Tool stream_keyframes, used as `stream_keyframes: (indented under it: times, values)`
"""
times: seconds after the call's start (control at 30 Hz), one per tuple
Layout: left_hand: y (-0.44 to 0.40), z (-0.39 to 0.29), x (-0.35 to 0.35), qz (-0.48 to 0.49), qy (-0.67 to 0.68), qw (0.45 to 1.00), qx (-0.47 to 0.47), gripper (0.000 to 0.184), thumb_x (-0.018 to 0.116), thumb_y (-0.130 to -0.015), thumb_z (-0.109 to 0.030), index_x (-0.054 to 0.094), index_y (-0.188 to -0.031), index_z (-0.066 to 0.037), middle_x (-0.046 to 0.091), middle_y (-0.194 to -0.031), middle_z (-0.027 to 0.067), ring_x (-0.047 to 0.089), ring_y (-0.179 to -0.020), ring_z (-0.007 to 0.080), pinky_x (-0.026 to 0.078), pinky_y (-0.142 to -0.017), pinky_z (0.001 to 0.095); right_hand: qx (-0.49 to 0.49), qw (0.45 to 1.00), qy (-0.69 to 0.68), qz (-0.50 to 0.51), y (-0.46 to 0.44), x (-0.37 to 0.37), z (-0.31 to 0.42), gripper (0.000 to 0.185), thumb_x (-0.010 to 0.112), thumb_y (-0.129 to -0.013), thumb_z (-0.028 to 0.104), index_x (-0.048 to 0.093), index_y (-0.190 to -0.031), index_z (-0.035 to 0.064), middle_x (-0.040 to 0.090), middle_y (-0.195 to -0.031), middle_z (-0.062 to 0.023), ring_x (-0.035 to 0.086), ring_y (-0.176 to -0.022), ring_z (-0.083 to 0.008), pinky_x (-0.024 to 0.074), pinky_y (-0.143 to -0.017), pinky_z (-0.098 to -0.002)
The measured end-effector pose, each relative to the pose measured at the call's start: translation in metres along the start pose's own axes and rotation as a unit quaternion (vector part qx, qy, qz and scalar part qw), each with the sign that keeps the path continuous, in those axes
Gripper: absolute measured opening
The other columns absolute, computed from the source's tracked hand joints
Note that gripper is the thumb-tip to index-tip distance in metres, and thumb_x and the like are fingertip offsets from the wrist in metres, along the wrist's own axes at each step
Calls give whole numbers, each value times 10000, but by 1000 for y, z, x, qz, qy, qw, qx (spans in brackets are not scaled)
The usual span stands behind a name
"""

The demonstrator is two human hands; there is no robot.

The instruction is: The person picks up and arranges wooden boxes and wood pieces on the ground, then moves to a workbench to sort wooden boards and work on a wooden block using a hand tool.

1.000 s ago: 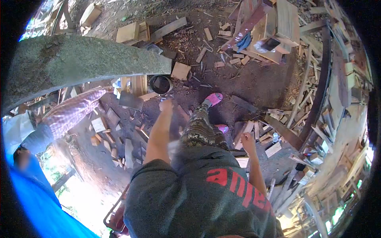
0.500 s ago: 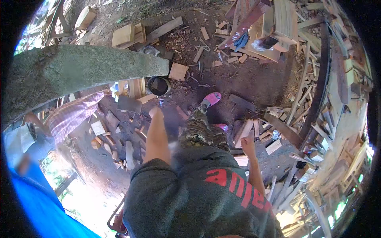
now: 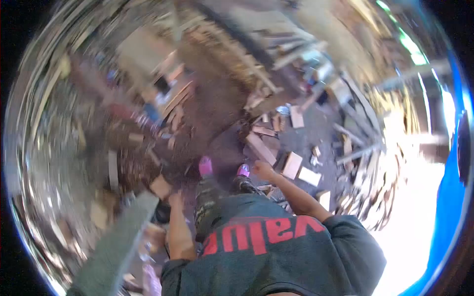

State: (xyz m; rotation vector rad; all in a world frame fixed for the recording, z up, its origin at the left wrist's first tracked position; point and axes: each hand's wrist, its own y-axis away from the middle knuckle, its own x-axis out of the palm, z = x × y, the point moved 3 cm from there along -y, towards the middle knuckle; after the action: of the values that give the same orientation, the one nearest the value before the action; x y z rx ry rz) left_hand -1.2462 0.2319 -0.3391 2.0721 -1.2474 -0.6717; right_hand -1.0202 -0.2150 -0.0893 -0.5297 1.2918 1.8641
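Pink footwear (image 3: 206, 166) stands on dark earth (image 3: 217, 106), the feet slightly apart, probably for steady footing among so much loose wood. Both forearms come forward from the sleeves of the dark T-shirt (image 3: 296, 256), bent and held out in front of the body, a posture that would help balance while the view swings enough to smear its edges. The right hand (image 3: 263, 170) has its fingers curled together toward the palm, with nothing visible in them; it is just beside the pale wooden block (image 3: 292, 165), which lies flat on the ground, apparently under no one's grip. A second offcut (image 3: 310, 176) lies beyond that block, and a longer board (image 3: 260, 148) slants ahead of the same hand; their uneven angles look more like scatter than stacking. The left hand (image 3: 175, 199) is blurred, so I cannot tell whether its fingers are apart or together, and no held object can be made out. Near it lie a squarish wooden piece (image 3: 160, 187) and a dark round container (image 3: 163, 212), partly hidden by the end of the grey-green slab (image 3: 111, 246). That slab passes above the ground pieces, seemingly raised on some support outside the view. At the far right, the blue sheet (image 3: 447, 207) borders the bright opening, perhaps placed there as a screen against sun or rain.
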Motion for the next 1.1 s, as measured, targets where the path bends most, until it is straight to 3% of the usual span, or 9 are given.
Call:
stream_keyframes:
  times: [0.03,0.07,0.1,0.17,0.3,0.5,0.6,0.83,1.1]
  values:
    - [-11,-68,10,33,-26,999,19,76,615,-853,-154,607,-893,-90,562,-643,29,455,-425,157,342,-348,274,-3,999,-42,-17,11,-6,5,183,582,-764,208,598,-819,34,621,-802,-210,592,-754,-385,462,-666,-455]
    - [42,-97,28,-51,185,971,-143,207,600,-876,-199,576,-699,-95,537,-575,37,447,-400,158,310,-317,272,-12,996,-81,-33,21,-10,6,184,587,-762,208,594,-825,35,624,-815,-214,596,-771,-391,466,-681,-453]
    - [18,-105,14,12,95,985,-147,296,573,-901,-244,529,-640,-110,498,-520,34,439,-399,156,329,-340,278,5,993,-104,-61,29,-13,2,184,587,-762,208,594,-825,35,624,-815,-214,596,-771,-391,466,-681,-453]
    - [29,-169,42,-1,1,986,-164,232,514,-927,-289,528,-827,-79,503,-657,5,519,-531,158,436,-459,287,25,986,-132,-98,45,-10,-14,214,604,-763,229,589,-846,32,634,-839,-212,612,-816,-382,475,-713,-445]
    - [-17,-203,63,-11,-48,985,-163,207,544,-910,-294,521,-812,-113,505,-657,-5,494,-495,131,396,-412,267,155,977,-136,-63,86,18,-82,359,632,-724,324,633,-898,10,650,-895,-217,629,-849,-367,485,-762,-434]
    - [-5,-275,181,49,-181,975,-119,187,589,-878,-335,547,-855,-155,545,-681,-17,542,-529,126,395,-418,245,246,957,-140,-61,153,76,-184,305,614,-693,264,651,-859,10,652,-873,-224,631,-855,-372,501,-743,-433]
    - [31,-286,251,117,-252,954,-114,186,608,-863,-331,557,-900,-156,550,-695,-23,550,-541,125,401,-433,237,274,957,-99,-5,154,162,-257,340,628,-702,293,645,-897,15,657,-898,-209,629,-894,-362,503,-762,-420]
    - [92,-287,382,227,-337,911,-65,237,626,-865,-253,556,-1020,-88,559,-752,8,546,-569,112,447,-474,253,413,811,-402,-103,197,105,-247,288,643,-727,203,633,-935,3,652,-878,-202,645,-874,-310,508,-754,-398]
    - [132,-289,447,283,-409,867,-20,262,620,-871,-232,545,-1063,-71,558,-771,17,547,-589,110,426,-448,230,406,790,-433,-152,199,104,-294,279,629,-725,208,638,-905,-5,652,-865,-210,647,-853,-317,508,-755,-396]
